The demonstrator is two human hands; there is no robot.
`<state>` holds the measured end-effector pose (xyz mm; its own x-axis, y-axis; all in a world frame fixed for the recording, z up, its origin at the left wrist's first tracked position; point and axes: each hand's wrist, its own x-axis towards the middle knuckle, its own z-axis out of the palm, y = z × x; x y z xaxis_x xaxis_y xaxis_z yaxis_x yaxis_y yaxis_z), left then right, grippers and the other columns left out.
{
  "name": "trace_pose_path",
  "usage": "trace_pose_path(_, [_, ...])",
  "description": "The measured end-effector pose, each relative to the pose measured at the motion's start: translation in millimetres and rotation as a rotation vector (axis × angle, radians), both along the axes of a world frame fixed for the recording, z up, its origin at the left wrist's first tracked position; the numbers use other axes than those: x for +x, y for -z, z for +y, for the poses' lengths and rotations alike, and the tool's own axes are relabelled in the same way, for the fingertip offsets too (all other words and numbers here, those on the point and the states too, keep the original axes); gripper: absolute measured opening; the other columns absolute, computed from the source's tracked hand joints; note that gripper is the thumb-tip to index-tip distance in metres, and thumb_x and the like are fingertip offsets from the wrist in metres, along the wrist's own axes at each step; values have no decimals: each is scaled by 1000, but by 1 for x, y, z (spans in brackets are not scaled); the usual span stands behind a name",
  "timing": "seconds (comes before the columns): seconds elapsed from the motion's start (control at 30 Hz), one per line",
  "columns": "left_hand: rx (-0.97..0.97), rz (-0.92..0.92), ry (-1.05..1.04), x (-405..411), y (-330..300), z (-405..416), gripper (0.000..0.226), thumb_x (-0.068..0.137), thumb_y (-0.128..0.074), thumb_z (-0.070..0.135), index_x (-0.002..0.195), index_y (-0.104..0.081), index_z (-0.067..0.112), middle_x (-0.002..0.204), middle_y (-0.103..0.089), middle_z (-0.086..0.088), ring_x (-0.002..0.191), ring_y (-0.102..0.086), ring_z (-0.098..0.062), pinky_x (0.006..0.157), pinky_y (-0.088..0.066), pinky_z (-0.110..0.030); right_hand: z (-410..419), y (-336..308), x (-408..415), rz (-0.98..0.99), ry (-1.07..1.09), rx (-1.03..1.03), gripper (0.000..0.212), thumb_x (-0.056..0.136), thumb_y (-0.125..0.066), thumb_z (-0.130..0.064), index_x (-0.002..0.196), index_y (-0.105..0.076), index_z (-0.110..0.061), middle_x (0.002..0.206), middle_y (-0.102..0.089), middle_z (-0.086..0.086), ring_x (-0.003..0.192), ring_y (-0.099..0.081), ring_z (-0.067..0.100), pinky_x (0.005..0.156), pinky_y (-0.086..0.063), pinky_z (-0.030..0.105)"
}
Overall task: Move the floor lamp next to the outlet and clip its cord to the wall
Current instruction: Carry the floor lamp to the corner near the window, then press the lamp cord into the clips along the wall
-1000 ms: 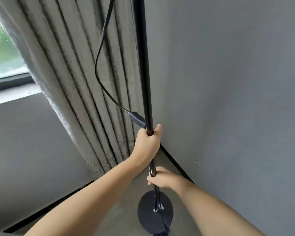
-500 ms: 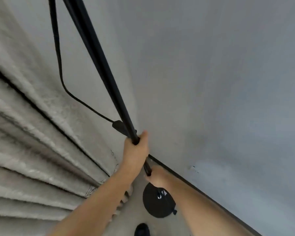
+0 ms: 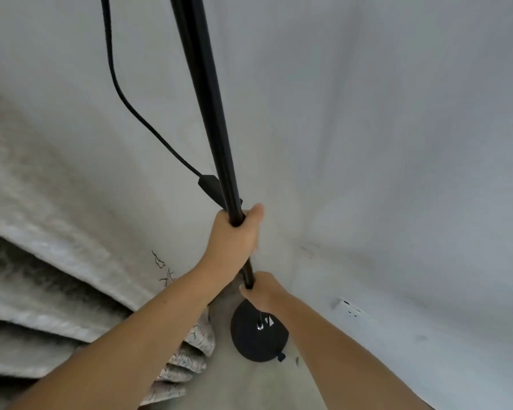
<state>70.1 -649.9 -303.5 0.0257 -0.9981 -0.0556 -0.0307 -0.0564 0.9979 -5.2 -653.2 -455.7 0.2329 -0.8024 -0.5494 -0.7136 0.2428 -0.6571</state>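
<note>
A black floor lamp pole [image 3: 208,93] runs from the top of the view down to its round black base [image 3: 256,340] near the floor. My left hand [image 3: 234,235] is wrapped around the pole at mid height. Lower on the pole, just above the base, my right hand [image 3: 259,290] grips it too. A black cord [image 3: 122,93] hangs in a loop to the left of the pole and ends in an inline switch box [image 3: 209,186] right above my left hand. No outlet shows.
A grey wall [image 3: 397,143] fills the right and upper view, with small dark marks [image 3: 350,310] low down. A beige curtain [image 3: 42,261] bunches along the left, its patterned hem [image 3: 190,350] beside the base. Concrete floor [image 3: 249,386] lies below.
The view has swung right, away from the window and curtain, toward the bare wall. The pole now looks more upright than half a second ago. Both hands keep the same grip.
</note>
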Motion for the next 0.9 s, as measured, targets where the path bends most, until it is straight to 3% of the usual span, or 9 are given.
trace_pose_path(0.23, [-133, 92, -43, -2, 11, -18, 64, 89, -49, 15, 28, -30, 27, 30, -26, 13, 29, -23, -6, 38, -29, -18, -18, 25, 0, -28, -30, -183, 24, 91, -53, -28, 94, -61, -5, 87, -63, 13, 78, -59, 25, 66, -45, 28])
trace_pose_path(0.33, [-361, 66, -135, -2, 27, -17, 44, 88, -54, 25, 47, -39, 29, 41, -34, 12, 38, -33, -7, 45, -39, -18, -20, 38, -5, -77, -86, -304, 27, 92, -51, -35, 74, -53, -15, 73, -58, 2, 63, -55, 15, 55, -44, 24])
trace_pose_path(0.43, [-602, -82, -329, -3, 80, -6, 19, 90, -55, 30, 75, -44, 24, 64, -42, 10, 56, -41, -2, 58, -42, -14, -15, 66, -13, 58, -160, -624, 35, 92, -46, -48, 90, -55, -14, 74, -63, 5, 66, -61, 22, 56, -48, 32])
trace_pose_path(0.5, [-736, -110, -504, 2, 128, 5, 16, 92, -53, 23, 80, -43, 25, 69, -42, 11, 60, -42, 2, 60, -41, -12, -10, 98, -24, 178, -187, -936, 39, 92, -44, -50, 98, -57, -14, 74, -68, 6, 61, -60, 23, 44, -38, 28])
trace_pose_path(0.6, [-805, -61, -589, 4, 205, 25, 15, 92, -50, 25, 80, -45, 32, 69, -45, 10, 60, -44, 1, 58, -40, -15, -1, 146, -53, 185, -201, -1210, 26, 91, -53, -35, 77, -62, -15, 64, -65, 3, 59, -50, 18, 43, -18, 18])
trace_pose_path(0.67, [-774, -61, -416, -7, 248, 40, 11, 91, -48, 34, 81, -48, 34, 66, -46, 2, 56, -44, -14, 51, -39, -27, 5, 174, -76, 183, -252, -1127, 22, 90, -54, -28, 80, -68, -14, 81, -69, 2, 75, -49, 16, 55, -38, 24])
trace_pose_path(0.77, [-686, -183, -125, -36, 281, 45, 23, 95, -41, 42, 77, -50, 30, 58, -42, -8, 52, -41, -28, 49, -37, -37, 20, 194, -116, 368, -334, -538, 30, 90, -50, -31, 90, -74, -13, 122, -64, 8, 112, -52, 28, 95, -45, 44])
trace_pose_path(0.83, [-606, -200, -45, -53, 289, 36, 26, 96, -36, 38, 78, -52, 27, 58, -44, 1, 52, -44, -15, 52, -41, -26, 32, 197, -139, 403, -368, -283, 33, 90, -49, -35, 88, -73, -11, 124, -62, 11, 114, -55, 30, 93, -47, 42])
trace_pose_path(0.9, [-514, -188, -10, -67, 295, 18, 27, 99, -34, 28, 80, -54, 25, 66, -50, 4, 59, -49, -1, 61, -43, -11, 38, 189, -157, 282, -291, -228, 32, 91, -49, -35, 81, -70, -14, 96, -65, 2, 90, -62, 21, 70, -46, 25])
